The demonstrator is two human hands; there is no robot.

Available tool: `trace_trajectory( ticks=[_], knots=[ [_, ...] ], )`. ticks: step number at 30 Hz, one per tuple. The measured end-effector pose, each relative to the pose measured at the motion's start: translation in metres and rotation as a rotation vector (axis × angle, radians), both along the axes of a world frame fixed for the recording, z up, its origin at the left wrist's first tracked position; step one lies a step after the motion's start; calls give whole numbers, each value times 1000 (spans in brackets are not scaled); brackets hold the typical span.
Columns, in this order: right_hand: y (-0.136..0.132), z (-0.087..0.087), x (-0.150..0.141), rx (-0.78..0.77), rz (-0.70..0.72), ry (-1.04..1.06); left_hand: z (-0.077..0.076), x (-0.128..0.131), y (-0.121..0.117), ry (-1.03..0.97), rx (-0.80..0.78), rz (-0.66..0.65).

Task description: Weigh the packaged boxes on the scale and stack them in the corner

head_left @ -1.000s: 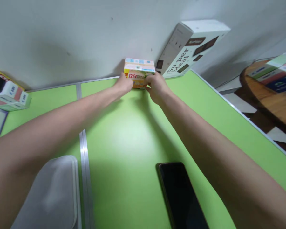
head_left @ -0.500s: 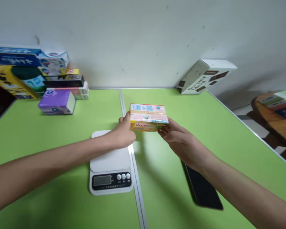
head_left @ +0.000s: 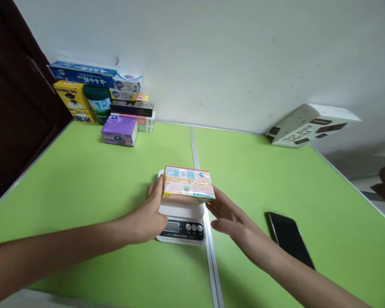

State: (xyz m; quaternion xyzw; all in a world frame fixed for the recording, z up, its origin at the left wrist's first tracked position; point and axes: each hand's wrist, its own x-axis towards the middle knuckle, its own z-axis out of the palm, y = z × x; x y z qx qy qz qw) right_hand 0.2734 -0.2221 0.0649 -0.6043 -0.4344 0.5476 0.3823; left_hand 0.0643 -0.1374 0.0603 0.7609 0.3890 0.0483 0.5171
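Observation:
A plastic-wrapped pack of pink and white boxes (head_left: 189,186) is over the platform of a white kitchen scale (head_left: 182,210); whether it rests on the platform I cannot tell. My left hand (head_left: 152,211) grips the pack's left end and covers part of the scale's display. At the right end, the fingers of my right hand (head_left: 229,218) bear against the pack's lower edge, their tips partly hidden, while the thumb stands apart from it. The scale's buttons (head_left: 194,227) show in front of the pack.
A black phone (head_left: 288,237) lies to the right. A white box (head_left: 308,128) leans by the wall at the back right. Stacked cartons (head_left: 131,108), a purple tissue pack (head_left: 120,130), a green bottle (head_left: 99,105) and a yellow box (head_left: 73,100) stand back left.
Both hands have brought the pack down and toward me, from beyond the scale to over its platform. My view has turned to the left.

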Motion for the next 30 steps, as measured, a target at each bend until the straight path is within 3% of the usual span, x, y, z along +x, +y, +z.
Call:
trace_trajectory(
  ticks=[2, 5, 9, 15, 19, 22, 26, 30],
  knots=[
    [0, -5, 13, 2, -7, -130, 10, -1, 1, 6, -86, 78],
    [6, -10, 30, 63, 19, -330, 16, -1, 9, -68, 19, 112],
    [23, -10, 33, 109, 109, -514, 4, 5, 28, -109, 148, 81],
    [53, 8, 17, 96, 172, -508, -6, 7, 51, -219, 76, 60],
    [82, 17, 3, 118, 8, -492, -3, -1, 78, -301, 263, 77],
    [121, 14, -12, 116, -180, -476, -12, -11, 108, -167, 511, 158],
    [180, -6, -31, 102, -303, -402, -37, -27, 148, 151, 730, 251],
    [217, -33, -48, 102, -350, -436, -59, -34, 173, 244, 815, 336]
  ],
)
